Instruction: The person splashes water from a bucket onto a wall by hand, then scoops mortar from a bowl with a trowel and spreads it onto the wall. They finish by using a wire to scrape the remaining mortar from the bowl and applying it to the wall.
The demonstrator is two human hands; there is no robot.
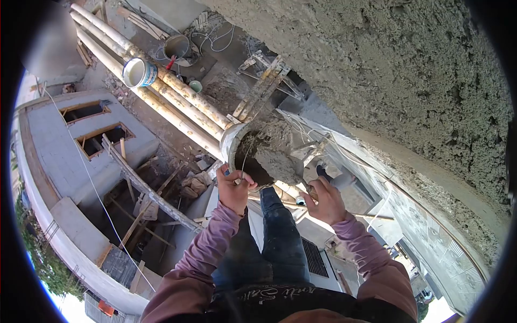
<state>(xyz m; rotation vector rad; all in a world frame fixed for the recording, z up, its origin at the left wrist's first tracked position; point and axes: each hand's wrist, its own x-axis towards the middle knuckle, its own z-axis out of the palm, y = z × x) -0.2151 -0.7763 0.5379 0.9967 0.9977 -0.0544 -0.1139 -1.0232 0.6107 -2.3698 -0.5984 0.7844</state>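
My left hand (235, 191) is closed at the near edge of a white bucket (228, 144), by its thin wire handle. Grey wet mortar (252, 141) coats the inside of the bucket, which tilts toward me. My right hand (325, 202) is closed around the handle of a trowel, its fingers hiding most of the grip. A thick layer of mortar covers the trowel blade (283, 164) at the bucket's mouth. Rough grey plaster covers the wall (409, 70) at the upper right.
I stand high up, with long wooden poles (183, 97) running past below me. A second white bucket (139, 72) rests on the poles. Down below are a dark tub (177, 47), a splattered plank trestle (264, 86) and a low building (97, 129) with window openings.
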